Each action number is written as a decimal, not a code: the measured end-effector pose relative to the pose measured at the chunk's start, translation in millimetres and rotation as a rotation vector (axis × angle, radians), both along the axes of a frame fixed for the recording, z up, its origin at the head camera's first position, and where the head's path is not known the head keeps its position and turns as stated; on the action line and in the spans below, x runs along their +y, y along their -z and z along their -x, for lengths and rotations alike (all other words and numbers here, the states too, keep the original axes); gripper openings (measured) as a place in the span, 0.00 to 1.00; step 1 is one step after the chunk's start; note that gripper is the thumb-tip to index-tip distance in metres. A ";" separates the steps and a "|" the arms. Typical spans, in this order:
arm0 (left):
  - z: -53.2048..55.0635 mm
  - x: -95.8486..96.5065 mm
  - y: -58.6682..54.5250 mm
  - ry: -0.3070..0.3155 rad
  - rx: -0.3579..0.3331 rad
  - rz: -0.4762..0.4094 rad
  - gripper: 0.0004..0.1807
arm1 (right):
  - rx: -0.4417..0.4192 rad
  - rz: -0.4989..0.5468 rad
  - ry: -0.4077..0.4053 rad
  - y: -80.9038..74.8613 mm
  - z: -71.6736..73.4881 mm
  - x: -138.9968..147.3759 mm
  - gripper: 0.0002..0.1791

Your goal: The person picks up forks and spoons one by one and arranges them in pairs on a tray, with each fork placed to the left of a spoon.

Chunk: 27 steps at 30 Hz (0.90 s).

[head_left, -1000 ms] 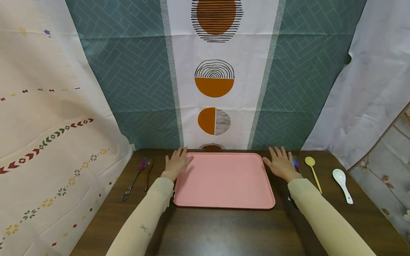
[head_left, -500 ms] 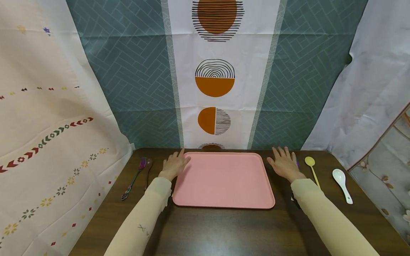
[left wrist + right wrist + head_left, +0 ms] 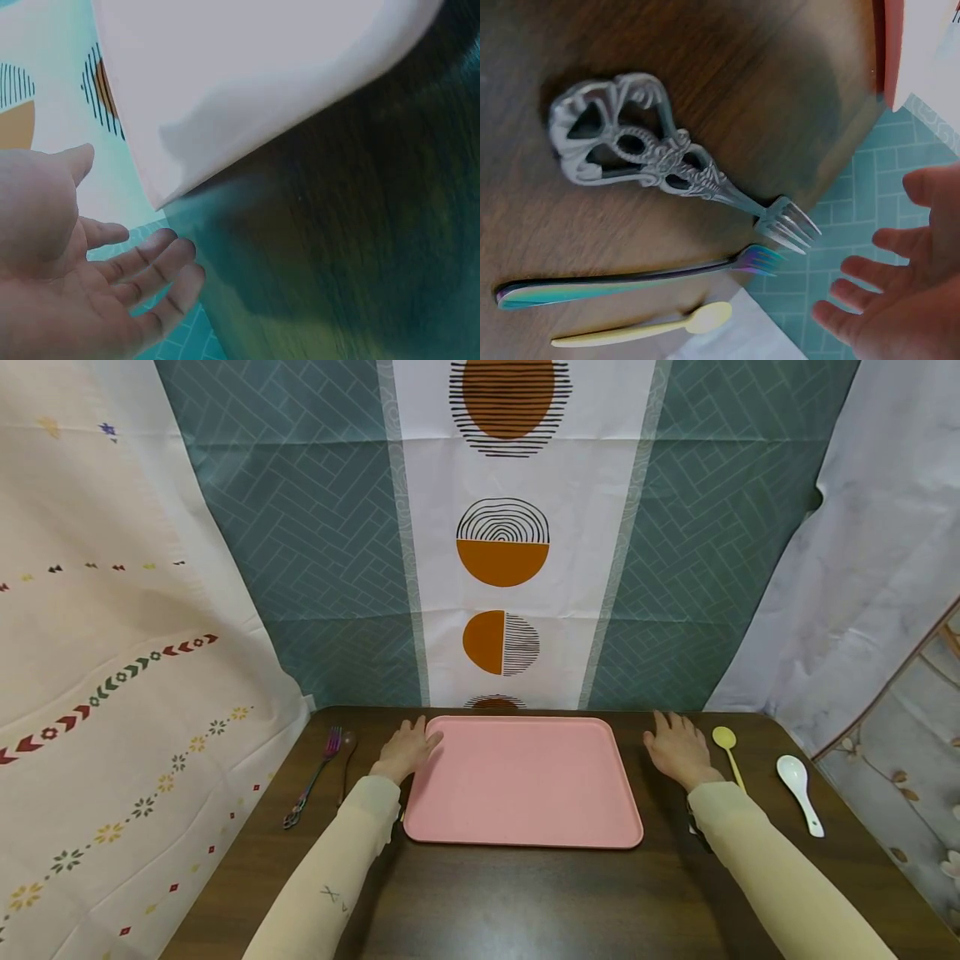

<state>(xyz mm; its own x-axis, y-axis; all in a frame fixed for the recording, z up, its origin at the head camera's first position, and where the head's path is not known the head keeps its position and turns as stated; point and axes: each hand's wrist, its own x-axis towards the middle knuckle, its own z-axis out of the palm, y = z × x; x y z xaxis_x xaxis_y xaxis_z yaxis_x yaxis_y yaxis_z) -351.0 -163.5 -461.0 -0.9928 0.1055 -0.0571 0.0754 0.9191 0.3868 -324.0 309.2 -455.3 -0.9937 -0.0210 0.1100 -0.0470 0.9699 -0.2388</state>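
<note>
My left hand (image 3: 407, 750) hovers beside the far left corner of a pink tray (image 3: 525, 785), its fingers loosely spread and holding nothing. In the left wrist view that hand (image 3: 97, 262) is palm-visible near the tray's pale corner (image 3: 247, 90). Right of the tray, my right hand (image 3: 678, 753) is over the table with relaxed, slightly bent fingers and nothing in them. The right wrist view shows an ornate silver fork (image 3: 667, 161) and a rainbow-coloured fork (image 3: 622, 286) near this hand (image 3: 900, 277). In the head view the hand and sleeve mostly hide both forks.
On the right lie a yellow spoon (image 3: 725, 739) and a white spoon (image 3: 795, 775). On the left lie a purple-tined fork (image 3: 318, 777) and a brown wooden spoon (image 3: 348, 745). A patterned cloth (image 3: 502, 560) hangs behind the dark wooden table (image 3: 510, 893).
My right hand has moved right, away from the tray, now covering the rainbow-coloured fork, and its fingers have bent more. My left hand has shifted slightly left and back towards me.
</note>
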 end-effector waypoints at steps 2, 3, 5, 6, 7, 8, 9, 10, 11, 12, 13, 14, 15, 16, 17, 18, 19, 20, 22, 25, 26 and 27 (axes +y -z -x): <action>0.3 0.1 0.3 0.001 -0.010 -0.018 0.40 | 0.008 -0.005 0.011 -0.4 -1.3 1.7 0.31; 0.6 0.1 0.5 0.002 -0.014 -0.025 0.40 | 0.010 -0.009 0.014 -0.6 -2.0 2.5 0.30; 1.3 -0.1 1.1 0.003 -0.027 -0.039 0.40 | 0.013 -0.018 0.021 -0.5 -3.0 4.2 0.28; 1.4 -0.3 1.4 0.002 -0.036 -0.048 0.40 | 0.014 -0.021 0.023 -0.4 -3.3 5.0 0.28; 1.5 -0.6 1.9 0.001 -0.046 -0.061 0.40 | 0.011 -0.024 0.026 -0.4 -4.0 5.6 0.27; 1.6 -0.9 2.4 -0.001 -0.056 -0.075 0.40 | 0.007 -0.020 0.029 0.1 -4.4 6.6 0.27; 1.6 -1.1 3.0 -0.001 -0.064 -0.089 0.40 | 0.001 -0.014 0.031 0.5 -4.9 7.3 0.27; 1.4 -1.4 3.6 -0.003 -0.073 -0.104 0.40 | -0.007 -0.008 0.036 0.9 -5.4 8.1 0.26; 1.1 -1.6 4.3 -0.002 -0.079 -0.114 0.40 | -0.016 -0.002 0.041 1.2 -6.0 8.7 0.26; 0.8 -1.6 4.9 -0.003 -0.084 -0.126 0.39 | -0.032 0.009 0.049 1.8 -6.3 9.6 0.25; 0.6 -1.7 5.5 -0.003 -0.088 -0.135 0.39 | -0.048 0.017 0.056 2.3 -6.7 10.4 0.25; 0.8 -1.7 6.5 -0.002 -0.087 -0.142 0.39 | -0.062 0.030 0.064 3.0 -6.8 11.3 0.24; 0.9 -1.9 7.4 -0.003 -0.082 -0.146 0.38 | -0.078 0.040 0.072 3.7 -6.8 12.3 0.24; 1.0 -2.0 8.3 -0.004 -0.075 -0.151 0.37 | -0.094 0.050 0.080 4.6 -6.6 13.3 0.24; 1.3 -2.1 9.4 -0.005 -0.067 -0.156 0.37 | -0.109 0.061 0.086 5.5 -6.2 14.6 0.24; 1.5 -2.4 10.4 -0.008 -0.062 -0.166 0.36 | -0.123 0.072 0.091 6.3 -6.2 15.6 0.25; 1.5 -2.7 11.4 -0.011 -0.056 -0.174 0.36 | -0.133 0.081 0.096 7.0 -6.0 16.7 0.25; 1.8 -3.2 12.8 -0.012 -0.050 -0.182 0.35 | -0.142 0.088 0.100 7.8 -5.6 17.7 0.26; 2.1 -4.5 15.4 -0.016 -0.051 -0.203 0.33 | -0.155 0.091 0.101 8.6 -5.1 19.6 0.26; 3.6 -6.9 20.3 -0.019 -0.054 -0.227 0.31 | -0.183 0.097 0.106 8.5 -5.5 20.9 0.27; 4.1 -7.6 21.8 -0.020 -0.053 -0.233 0.30 | -0.193 0.096 0.107 8.2 -6.0 21.1 0.27; 4.3 -8.1 23.0 -0.019 -0.050 -0.238 0.30 | -0.201 0.096 0.108 8.1 -6.3 21.6 0.27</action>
